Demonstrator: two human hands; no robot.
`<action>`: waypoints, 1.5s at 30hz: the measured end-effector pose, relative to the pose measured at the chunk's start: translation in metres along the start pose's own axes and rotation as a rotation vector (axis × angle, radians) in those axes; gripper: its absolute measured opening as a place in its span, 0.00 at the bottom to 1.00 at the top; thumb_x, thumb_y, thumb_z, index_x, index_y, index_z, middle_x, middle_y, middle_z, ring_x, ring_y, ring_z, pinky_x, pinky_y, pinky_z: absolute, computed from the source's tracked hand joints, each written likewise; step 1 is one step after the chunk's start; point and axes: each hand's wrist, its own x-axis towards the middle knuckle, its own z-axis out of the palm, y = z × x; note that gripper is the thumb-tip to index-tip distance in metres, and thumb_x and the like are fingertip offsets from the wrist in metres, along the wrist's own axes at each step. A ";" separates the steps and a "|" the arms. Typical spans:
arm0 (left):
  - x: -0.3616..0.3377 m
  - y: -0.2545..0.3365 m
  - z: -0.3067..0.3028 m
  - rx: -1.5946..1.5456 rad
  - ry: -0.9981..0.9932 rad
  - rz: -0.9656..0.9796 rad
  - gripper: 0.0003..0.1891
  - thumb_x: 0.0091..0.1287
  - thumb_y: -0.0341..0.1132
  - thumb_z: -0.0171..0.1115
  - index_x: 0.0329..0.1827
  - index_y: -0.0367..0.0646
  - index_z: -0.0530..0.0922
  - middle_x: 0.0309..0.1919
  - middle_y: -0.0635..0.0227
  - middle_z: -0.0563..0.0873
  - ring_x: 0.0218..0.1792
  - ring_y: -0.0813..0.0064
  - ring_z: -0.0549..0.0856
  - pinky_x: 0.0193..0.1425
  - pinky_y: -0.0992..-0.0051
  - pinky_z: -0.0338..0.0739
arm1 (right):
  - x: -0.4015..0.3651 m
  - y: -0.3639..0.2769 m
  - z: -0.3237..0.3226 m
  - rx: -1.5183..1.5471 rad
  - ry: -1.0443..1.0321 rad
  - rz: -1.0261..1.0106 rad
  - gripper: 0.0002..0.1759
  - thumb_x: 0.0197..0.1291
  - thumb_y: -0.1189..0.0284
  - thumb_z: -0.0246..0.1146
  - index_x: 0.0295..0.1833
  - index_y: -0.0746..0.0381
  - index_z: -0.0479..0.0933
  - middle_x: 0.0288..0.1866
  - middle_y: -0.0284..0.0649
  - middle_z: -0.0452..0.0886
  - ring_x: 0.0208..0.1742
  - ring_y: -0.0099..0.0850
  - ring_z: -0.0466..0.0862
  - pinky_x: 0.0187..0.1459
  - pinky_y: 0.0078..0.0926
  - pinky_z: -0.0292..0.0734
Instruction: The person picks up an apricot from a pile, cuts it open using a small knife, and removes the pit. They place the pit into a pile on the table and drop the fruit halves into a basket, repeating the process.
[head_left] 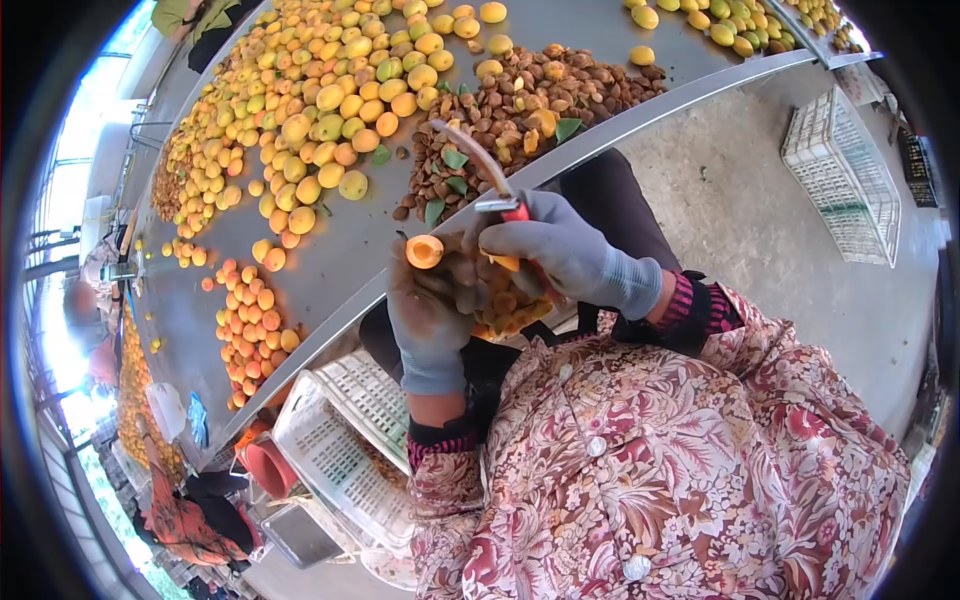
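My left hand point(430, 305), in a grey, stained glove, is closed with a halved apricot point(424, 251) at its fingertips, the hollowed cut face turned up. My right hand point(570, 250), also gloved, is wrapped round the red handle of a knife point(488, 168) whose curved blade points up and away toward the table. An orange apricot piece point(506, 262) shows between my two hands, by the right fingers. Below them, cut apricot halves point(508, 308) lie near my lap, partly hidden by the hands. A heap of brown apricot stones point(500, 110) with green leaves lies just beyond.
The metal table point(390, 195) has a raised edge in front of me and carries a large pile of whole apricots point(320, 110). White crates point(330, 455) stand at lower left beside a red bucket point(268, 465); another crate point(840, 175) is on the right floor. A person point(195, 525) is at lower left.
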 end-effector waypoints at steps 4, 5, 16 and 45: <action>-0.005 -0.005 0.016 0.116 0.199 0.094 0.30 0.74 0.54 0.35 0.49 0.33 0.77 0.25 0.64 0.82 0.23 0.72 0.79 0.27 0.74 0.73 | -0.002 -0.005 0.000 0.191 -0.125 0.222 0.12 0.65 0.68 0.55 0.45 0.67 0.75 0.27 0.34 0.76 0.16 0.15 0.70 0.15 0.12 0.59; -0.007 -0.006 0.019 0.115 0.198 0.095 0.30 0.74 0.54 0.35 0.49 0.33 0.77 0.25 0.64 0.82 0.23 0.72 0.79 0.27 0.74 0.73 | -0.002 -0.003 -0.001 0.301 -0.201 0.214 0.12 0.65 0.68 0.55 0.46 0.67 0.75 0.26 0.34 0.75 0.17 0.16 0.70 0.15 0.12 0.61; -0.007 0.002 0.011 0.213 0.201 0.140 0.29 0.73 0.55 0.37 0.43 0.37 0.78 0.21 0.66 0.80 0.17 0.77 0.73 0.19 0.80 0.66 | 0.014 0.019 -0.001 -0.385 0.099 -0.167 0.13 0.62 0.68 0.62 0.47 0.65 0.77 0.29 0.28 0.77 0.31 0.19 0.78 0.37 0.16 0.75; -0.050 0.005 0.035 0.925 0.261 0.212 0.25 0.65 0.47 0.55 0.53 0.31 0.72 0.36 0.60 0.82 0.36 0.79 0.81 0.42 0.80 0.74 | 0.050 -0.007 -0.069 -0.052 0.358 -0.174 0.14 0.57 0.79 0.57 0.50 0.64 0.75 0.31 0.44 0.80 0.14 0.19 0.71 0.11 0.16 0.61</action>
